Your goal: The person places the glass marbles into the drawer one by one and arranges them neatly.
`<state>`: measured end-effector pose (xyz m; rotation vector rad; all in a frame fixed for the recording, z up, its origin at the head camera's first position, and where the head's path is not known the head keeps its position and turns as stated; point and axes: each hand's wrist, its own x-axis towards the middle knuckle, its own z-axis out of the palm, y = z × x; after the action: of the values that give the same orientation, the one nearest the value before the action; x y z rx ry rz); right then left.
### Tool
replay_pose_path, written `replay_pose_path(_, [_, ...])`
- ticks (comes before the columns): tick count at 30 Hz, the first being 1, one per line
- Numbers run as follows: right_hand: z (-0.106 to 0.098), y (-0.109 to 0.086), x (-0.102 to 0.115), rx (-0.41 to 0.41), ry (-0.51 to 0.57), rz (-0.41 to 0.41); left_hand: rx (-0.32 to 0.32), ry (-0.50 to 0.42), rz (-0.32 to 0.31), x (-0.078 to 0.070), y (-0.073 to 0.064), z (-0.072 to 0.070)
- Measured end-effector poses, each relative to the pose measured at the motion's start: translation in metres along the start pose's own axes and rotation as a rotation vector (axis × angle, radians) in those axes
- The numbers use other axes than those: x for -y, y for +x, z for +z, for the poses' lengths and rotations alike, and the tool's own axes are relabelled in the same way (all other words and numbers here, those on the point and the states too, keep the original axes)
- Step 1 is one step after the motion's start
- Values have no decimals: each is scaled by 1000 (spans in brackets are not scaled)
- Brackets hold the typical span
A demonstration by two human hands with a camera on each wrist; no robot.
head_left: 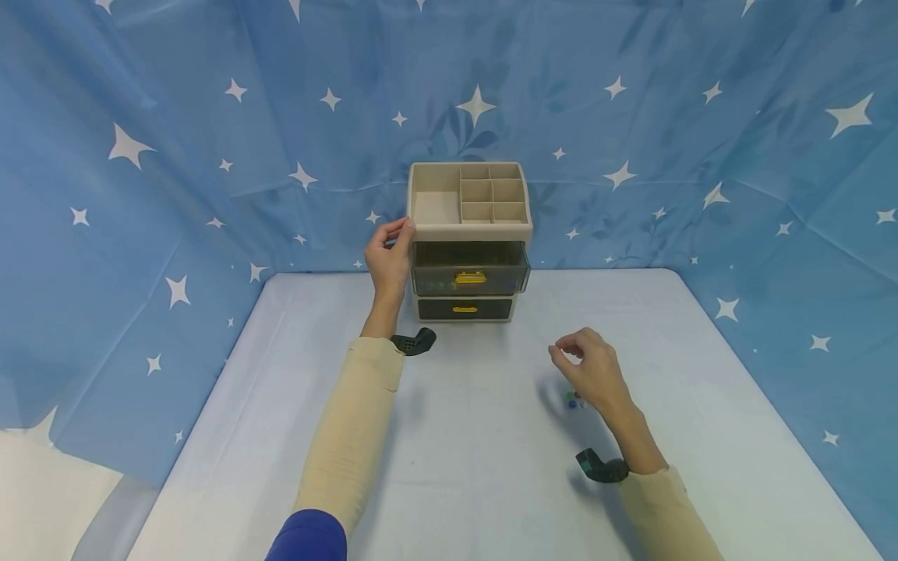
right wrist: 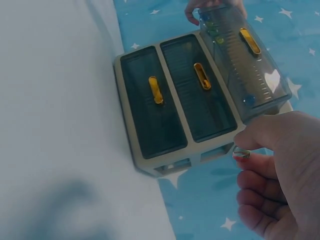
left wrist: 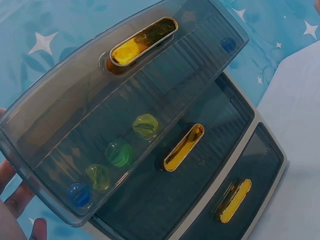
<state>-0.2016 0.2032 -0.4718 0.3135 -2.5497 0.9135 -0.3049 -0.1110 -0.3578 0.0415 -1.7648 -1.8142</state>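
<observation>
A beige desktop drawer organizer [head_left: 471, 232] stands at the back of the table. Its smoky top drawer [head_left: 470, 280] is pulled out. In the left wrist view several glass marbles lie in that drawer, among them a green marble [left wrist: 119, 153] and a blue marble [left wrist: 79, 195]. My left hand [head_left: 390, 261] holds the organizer by its left front corner, fingers bent. Over the table, front right of the organizer, my right hand [head_left: 592, 370] pinches a small clear marble with red in it [right wrist: 241, 153] between thumb and index finger.
Several more marbles [head_left: 573, 403] lie on the white table [head_left: 477, 467] under the right hand. The two lower drawers, such as the bottom drawer [left wrist: 235, 200], are closed. An open-topped divided tray [head_left: 436, 206] forms the organizer's top. A blue star-patterned curtain [head_left: 281, 132] hangs behind.
</observation>
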Motion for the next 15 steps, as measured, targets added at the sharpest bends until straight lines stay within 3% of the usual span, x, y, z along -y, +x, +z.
replay_pose_path(7, [-1, 6, 9, -33, 8, -10, 1, 12, -16, -1, -1, 1])
replay_pose_path(15, [-2, 14, 19, -101, -1, -85, -3, 16, -11, 1, 0, 0])
